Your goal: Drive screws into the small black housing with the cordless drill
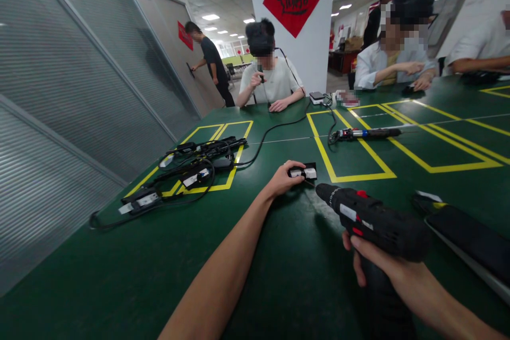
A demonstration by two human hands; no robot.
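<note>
My right hand (370,257) is wrapped round the grip of a black cordless drill (370,218) with red buttons. The drill points left and away, and its thin bit reaches to a small black device with white labels (309,172). Whether the bit's tip touches the device or stops just short, I cannot tell. My left hand (285,178) grips that device at its left end and holds it on the green table (279,234), thumb in front and fingers behind.
At the left lie several black adapters with cables (199,164) over yellow tape outlines. A pen-like electric screwdriver (366,134) lies farther back. At the right rests a black case (470,228). Across the table sits a person with a headset (271,74); other people are beyond.
</note>
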